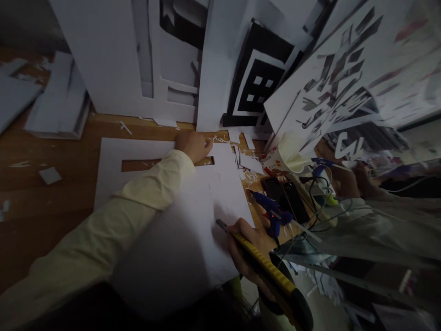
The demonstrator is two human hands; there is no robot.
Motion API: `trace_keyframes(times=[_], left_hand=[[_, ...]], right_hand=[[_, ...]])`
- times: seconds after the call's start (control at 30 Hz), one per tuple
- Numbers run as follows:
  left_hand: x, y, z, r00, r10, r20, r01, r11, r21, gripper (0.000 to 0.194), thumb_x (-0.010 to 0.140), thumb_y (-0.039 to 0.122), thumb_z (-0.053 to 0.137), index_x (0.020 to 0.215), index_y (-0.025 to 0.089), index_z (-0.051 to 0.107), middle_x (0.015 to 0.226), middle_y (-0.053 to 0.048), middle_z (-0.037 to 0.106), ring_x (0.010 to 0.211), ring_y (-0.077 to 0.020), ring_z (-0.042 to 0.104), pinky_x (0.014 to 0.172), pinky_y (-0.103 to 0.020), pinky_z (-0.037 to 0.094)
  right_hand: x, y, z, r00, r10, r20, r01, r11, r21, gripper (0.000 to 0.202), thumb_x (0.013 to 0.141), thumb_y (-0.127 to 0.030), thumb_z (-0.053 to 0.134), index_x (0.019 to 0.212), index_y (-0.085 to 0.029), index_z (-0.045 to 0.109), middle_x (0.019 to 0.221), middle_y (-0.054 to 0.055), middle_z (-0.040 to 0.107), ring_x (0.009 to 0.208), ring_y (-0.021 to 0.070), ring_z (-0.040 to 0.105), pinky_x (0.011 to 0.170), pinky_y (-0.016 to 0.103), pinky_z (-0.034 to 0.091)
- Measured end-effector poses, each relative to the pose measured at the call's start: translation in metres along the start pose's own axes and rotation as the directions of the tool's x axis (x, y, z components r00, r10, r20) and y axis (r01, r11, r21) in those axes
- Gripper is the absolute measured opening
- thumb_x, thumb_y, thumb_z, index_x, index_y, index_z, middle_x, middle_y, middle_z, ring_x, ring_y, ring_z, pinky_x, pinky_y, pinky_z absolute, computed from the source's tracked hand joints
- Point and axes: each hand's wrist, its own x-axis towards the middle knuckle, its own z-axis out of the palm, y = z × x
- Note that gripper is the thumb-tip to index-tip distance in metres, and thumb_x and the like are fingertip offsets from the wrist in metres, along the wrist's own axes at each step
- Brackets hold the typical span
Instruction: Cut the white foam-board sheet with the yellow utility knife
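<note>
Left of the left hand, I see a stack of white boards (pixel 58 103). The left hand (pixel 192 146), fingers loosely curled, rests on a white sheet (pixel 179 230); whether it grips anything, I can't tell. The right hand (pixel 253 236) is wrapped around a yellow knife (pixel 267 266), just short of a blue glue gun (pixel 272 208).

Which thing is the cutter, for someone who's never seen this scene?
Find the large white sheet on the wooden table. Near its lower right edge, the right hand grips the cutter. Its yellow and black handle distinguishes it from the nearby blue glue gun.
</note>
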Motion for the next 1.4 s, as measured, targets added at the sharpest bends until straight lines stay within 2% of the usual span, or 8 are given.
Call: trace_keyframes(times=[0.07, 0.13, 0.27, 0.5, 0.73, 1.0, 1.2, 1.4], left_hand=[[-0.001, 0.001, -0.001, 1.0, -0.001, 0.0, 0.001, 1.0, -0.001, 0.061, 0.096, 0.048, 0.031, 0.099, 0.004, 0.073, 0.099, -0.022, 0.07, 0.097, -0.0325, 0.063, 0.085, -0.042, 0.043], [-0.001, 0.001, -0.002, 1.0, -0.007, 0.017, 0.008, 1.0, -0.012, 0.06, 0.096, 0.047, 0.031, 0.099, 0.004, 0.073, 0.101, -0.023, 0.07, 0.1, -0.0331, 0.062, 0.087, -0.043, 0.042], [-0.001, 0.002, -0.002, 0.999, -0.033, 0.033, 0.035, 0.999, -0.041, 0.06, 0.096, 0.049, 0.035, 0.101, 0.002, 0.072, 0.104, -0.024, 0.068, 0.104, -0.0348, 0.061, 0.089, -0.043, 0.041], [-0.001, 0.001, -0.001, 1.0, -0.019, 0.015, 0.02, 1.0, -0.02, 0.059, 0.096, 0.047, 0.035, 0.101, 0.001, 0.071, 0.103, -0.024, 0.069, 0.103, -0.0335, 0.062, 0.089, -0.043, 0.042], [0.0, 0.001, 0.0, 1.0, -0.007, 0.027, 0.007, 1.0, -0.009, 0.06, 0.097, 0.047, 0.033, 0.1, 0.001, 0.072, 0.1, -0.024, 0.068, 0.102, -0.0339, 0.062, 0.088, -0.044, 0.042], [0.0, 0.0, 0.0, 1.0, -0.002, 0.015, 0.002, 1.0, -0.024, 0.059, 0.096, 0.046, 0.034, 0.099, 0.002, 0.072, 0.102, -0.024, 0.069, 0.101, -0.034, 0.062, 0.087, -0.043, 0.043], [0.0, 0.001, 0.0, 1.0, 0.007, -0.011, -0.007, 1.0, -0.004, 0.058, 0.095, 0.045, 0.034, 0.099, 0.002, 0.073, 0.099, -0.024, 0.07, 0.099, -0.0334, 0.063, 0.087, -0.042, 0.043], [-0.001, 0.002, -0.002, 1.0, 0.009, 0.002, -0.009, 0.996, 0.084, 0.058, 0.096, 0.044, 0.032, 0.098, 0.004, 0.074, 0.1, -0.022, 0.072, 0.096, -0.0305, 0.065, 0.082, -0.038, 0.044]], right_hand=[[-0.004, 0.004, 0.003, 0.997, -0.068, 0.036, 0.067, 0.998, 0.018, 0.007, 0.082, -0.022, 0.054, 0.077, -0.023, 0.059, 0.051, -0.004, 0.056, 0.041, 0.0106, 0.053, 0.041, 0.02, 0.041], [-0.007, 0.009, 0.007, 0.995, -0.099, 0.021, 0.098, 0.995, 0.034, 0.008, 0.084, -0.019, 0.05, 0.078, -0.022, 0.055, 0.052, -0.004, 0.054, 0.041, 0.0108, 0.052, 0.042, 0.021, 0.041], [-0.008, 0.013, 0.011, 0.991, -0.133, 0.033, 0.129, 0.987, 0.099, 0.007, 0.081, -0.018, 0.05, 0.076, -0.023, 0.048, 0.054, -0.005, 0.054, 0.042, 0.0107, 0.052, 0.042, 0.021, 0.039], [-0.011, 0.016, 0.012, 0.992, -0.092, 0.085, 0.08, 0.988, 0.135, 0.016, 0.08, -0.019, 0.052, 0.071, -0.025, 0.039, 0.052, -0.006, 0.046, 0.039, 0.0095, 0.045, 0.04, 0.021, 0.032], [-0.02, 0.026, 0.019, 0.995, -0.027, 0.093, 0.015, 0.992, 0.127, 0.015, 0.082, -0.017, 0.053, 0.074, -0.024, 0.042, 0.055, -0.006, 0.049, 0.044, 0.0099, 0.047, 0.045, 0.021, 0.034], [-0.019, 0.019, 0.011, 0.984, 0.001, 0.177, -0.024, 0.991, 0.131, 0.017, 0.079, -0.017, 0.053, 0.073, -0.025, 0.039, 0.054, -0.004, 0.05, 0.043, 0.0111, 0.046, 0.044, 0.024, 0.032], [0.006, 0.01, -0.001, 0.977, 0.064, 0.201, -0.082, 0.993, 0.084, 0.005, 0.078, -0.02, 0.053, 0.078, -0.024, 0.052, 0.063, -0.003, 0.058, 0.056, 0.0138, 0.056, 0.055, 0.024, 0.04], [0.034, 0.003, 0.005, 0.973, 0.031, 0.228, -0.07, 0.983, 0.168, 0.002, 0.076, -0.022, 0.046, 0.076, -0.023, 0.047, 0.066, -0.003, 0.05, 0.062, 0.0134, 0.051, 0.059, 0.025, 0.04]])
